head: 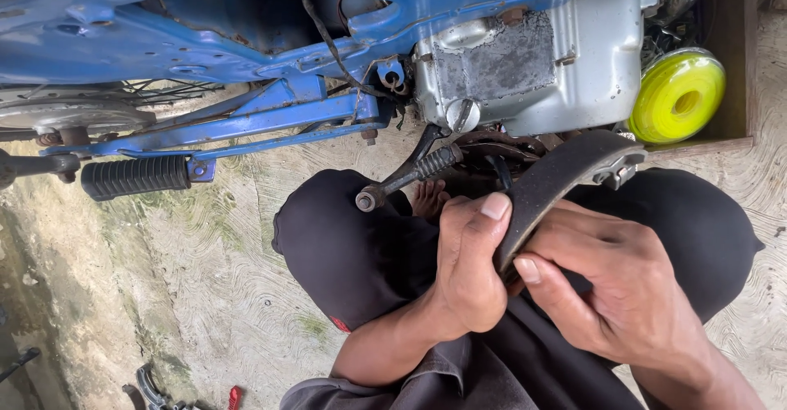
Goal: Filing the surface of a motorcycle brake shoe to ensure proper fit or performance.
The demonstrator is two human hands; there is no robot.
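Both hands met on a curved dark grey brake shoe with a worn friction lining (566,176), held above the person's lap in dark trousers (352,254), just below the dull silver cast-metal engine case (566,57) of the blue-framed motorcycle (270,111).

Left hand (471,262): thumb pressed flat on the lining's near edge, other fingers curled round behind, so it pinched the lower end of the shoe. Right hand (627,283): thumb on the inner face close to the left thumb, fingers wrapped under the shoe's back; fingertips hidden, so how tightly they closed could not be told.

The shoe's far end, with its small metal fitting (619,168), pointed up-right toward the round bright yellow plastic spool (679,94) in the wooden box. The black kick-start lever with knurled grip (410,172) sat just left of the left hand, apart from it. The black ribbed rubber footpeg (135,176) was well away to the left.

Judgement: this looked like checking the lining by feel. Done well, that meant:
- grip by the edges and metal web, keep skin oil off the friction face
- run a thumb along the full arc, not one spot
- tilt it to the light to catch glazing or cracks
- keep it over the lap, so a slip did not land on the rough concrete floor (205,279)
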